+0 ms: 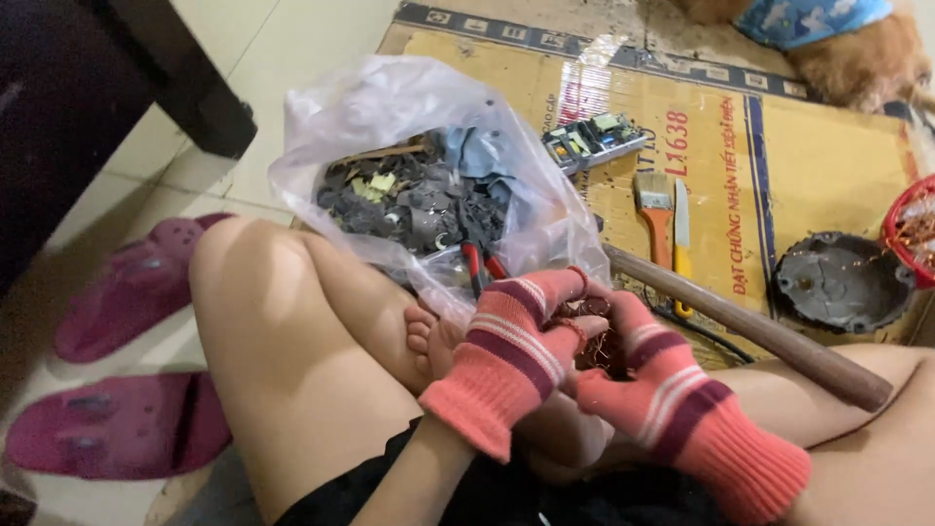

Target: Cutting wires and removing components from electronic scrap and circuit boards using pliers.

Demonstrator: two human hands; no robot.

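Note:
My left hand and my right hand both wear pink and maroon striped knit gloves. Together they clasp a tangled bundle of copper wire over my lap. Red-handled pliers stick up just beyond my left hand, next to a clear plastic bag full of dark scrap parts. A brown wooden handle lies slanted just past my right hand.
Flattened cardboard covers the floor, carrying a circuit board, a paintbrush, a yellow-handled knife, a round grey housing and a red basket. Pink sandals lie at left. A furry animal rests top right.

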